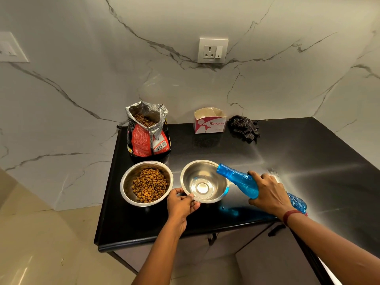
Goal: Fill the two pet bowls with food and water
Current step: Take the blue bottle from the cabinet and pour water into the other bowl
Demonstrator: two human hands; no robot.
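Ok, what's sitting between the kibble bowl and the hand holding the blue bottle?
The second steel bowl, apparently still dry, its near rim pinched by the left hand. The blue bottle in the right hand has its mouth over the bowl's far rim, head view.

The table (287, 153) under my hands is black polished stone, glossy enough to throw back a white glare. Both bowls are smooth, shiny steel: the left bowl (127, 188) holds dry, matt brown kibble (150, 185), and the right bowl (213, 177) mirrors the light off its flat bottom. The bottle (240, 181) in my right hand (269, 192) is clear blue plastic, ribbed and glossy. The food bag (147, 138) is crinkled plastic film, printed red outside, silvery foil inside. The box (209, 122) is thin matt card with a torn rim. The cloth (244, 128) is dark checked fabric, crumpled. The wall (82, 79) is veined marble, smooth with a soft sheen.
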